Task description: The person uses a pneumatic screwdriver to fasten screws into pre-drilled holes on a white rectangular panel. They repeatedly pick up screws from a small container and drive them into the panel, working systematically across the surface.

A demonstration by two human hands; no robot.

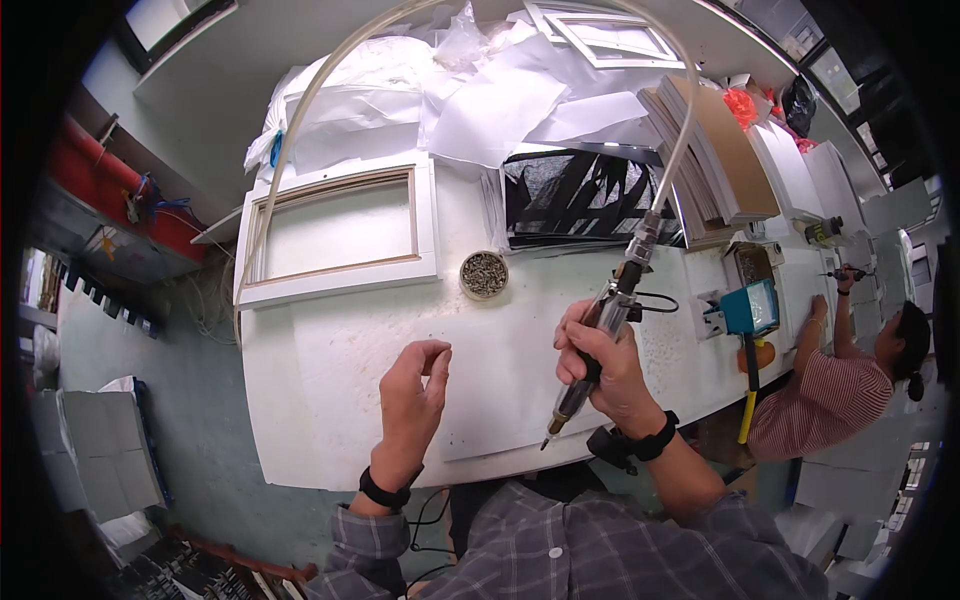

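On white surface [330, 370]: right hand [610, 375] gripped hose-fed pneumatic screwdriver [590, 365] tip-down, best kept upright; left hand [412, 395] pinched closed, contents indiscernible, near round screw tin [484, 274].

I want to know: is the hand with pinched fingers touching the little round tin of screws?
Apart. In the head view, bare white table shows between the left hand and the tin.
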